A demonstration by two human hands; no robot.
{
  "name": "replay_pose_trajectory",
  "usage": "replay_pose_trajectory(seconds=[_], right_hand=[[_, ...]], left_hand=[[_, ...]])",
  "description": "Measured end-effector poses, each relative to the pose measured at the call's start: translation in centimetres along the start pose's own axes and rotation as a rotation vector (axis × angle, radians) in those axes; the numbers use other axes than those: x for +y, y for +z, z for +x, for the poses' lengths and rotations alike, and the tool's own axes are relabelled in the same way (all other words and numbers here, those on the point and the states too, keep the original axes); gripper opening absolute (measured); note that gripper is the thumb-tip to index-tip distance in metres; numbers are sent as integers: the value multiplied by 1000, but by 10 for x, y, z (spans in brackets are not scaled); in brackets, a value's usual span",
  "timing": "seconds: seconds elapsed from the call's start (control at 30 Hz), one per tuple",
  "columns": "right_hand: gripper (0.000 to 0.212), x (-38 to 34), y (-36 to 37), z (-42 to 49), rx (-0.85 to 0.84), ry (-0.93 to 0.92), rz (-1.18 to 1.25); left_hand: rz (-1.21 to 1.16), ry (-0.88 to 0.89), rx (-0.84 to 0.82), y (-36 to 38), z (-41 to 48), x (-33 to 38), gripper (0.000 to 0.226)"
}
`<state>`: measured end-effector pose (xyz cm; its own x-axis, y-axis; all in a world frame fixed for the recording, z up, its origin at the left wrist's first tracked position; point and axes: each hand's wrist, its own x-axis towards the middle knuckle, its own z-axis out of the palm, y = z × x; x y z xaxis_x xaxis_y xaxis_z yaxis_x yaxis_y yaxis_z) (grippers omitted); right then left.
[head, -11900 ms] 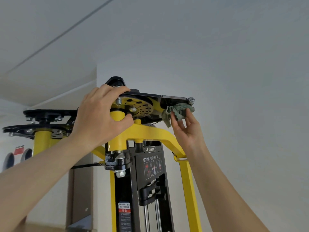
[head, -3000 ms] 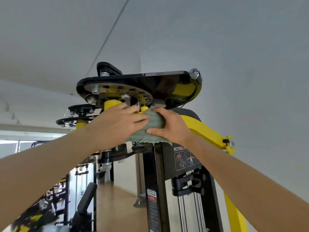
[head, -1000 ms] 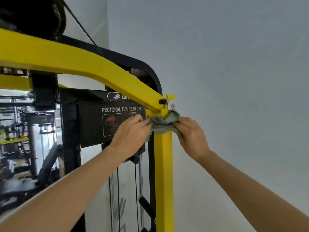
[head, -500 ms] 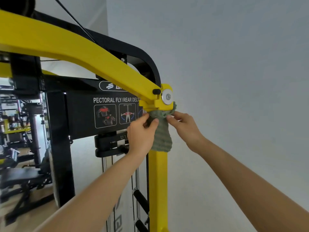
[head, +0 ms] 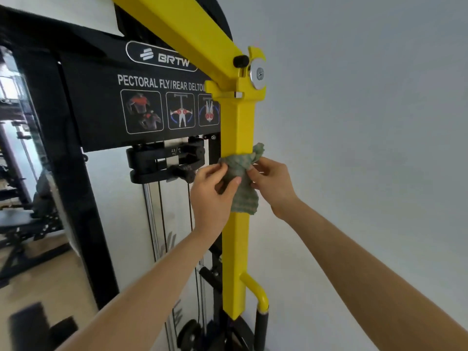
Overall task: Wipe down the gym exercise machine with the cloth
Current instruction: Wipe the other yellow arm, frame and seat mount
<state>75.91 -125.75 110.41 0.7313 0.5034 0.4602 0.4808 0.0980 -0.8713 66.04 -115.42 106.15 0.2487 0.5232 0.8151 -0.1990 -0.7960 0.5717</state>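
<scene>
The fingers (head: 229,184) of the left hand (head: 212,196) are bent and pinch the left part of the cloth (head: 240,183), with the thumb pressing on its front. The fingers of the right hand (head: 272,184) are also curled and grip the right part of the same cloth, close to the edge of the post. The two hands are just beside each other, one on each side, and both forearms reach up from the lower part of the view.

The cloth is green and wrinkled. It is wrapped around the front of the yellow post (head: 236,236), touching it, and a loose end hangs down below the hands. A small bunched corner stands up at the right edge of the post, above the right hand.

The post belongs to the gym machine (head: 83,117). Its long axis is vertical, and the cloth sits on the upper half of it, below the joint (head: 253,77) where a yellow beam comes down at an angle from the upper left. This joint has a round silver bolt cap. Lower on the post, a curved yellow handle (head: 258,297) with a black grip comes out to the right.

Behind the left hand is a black panel (head: 157,102) with the words "BRTW" and "PECTORAL FLY/REAR DELTOI" and three small pictures of muscles. Under the panel, cables and rods run down. A plain grey wall (head: 367,122) is on the right.
</scene>
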Motion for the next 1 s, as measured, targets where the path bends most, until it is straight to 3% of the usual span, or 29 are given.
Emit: replay_pose_trajectory(seconds=[0.4,0.63,0.83,1.0], right_hand=[[14,130,25,-78,14,143,-109],[15,183,33,-111,-47,279,-376],[17,198,26,-140,-7,262,-475],[17,197,15,-189,152,200,-422]], left_hand=[[3,-234,-184,6,-124,-74,39],[55,-419,-234,14,-186,-96,34],[-94,-636,-178,25,-228,-93,15],[-282,-840,-134,23,-255,-76,14]])
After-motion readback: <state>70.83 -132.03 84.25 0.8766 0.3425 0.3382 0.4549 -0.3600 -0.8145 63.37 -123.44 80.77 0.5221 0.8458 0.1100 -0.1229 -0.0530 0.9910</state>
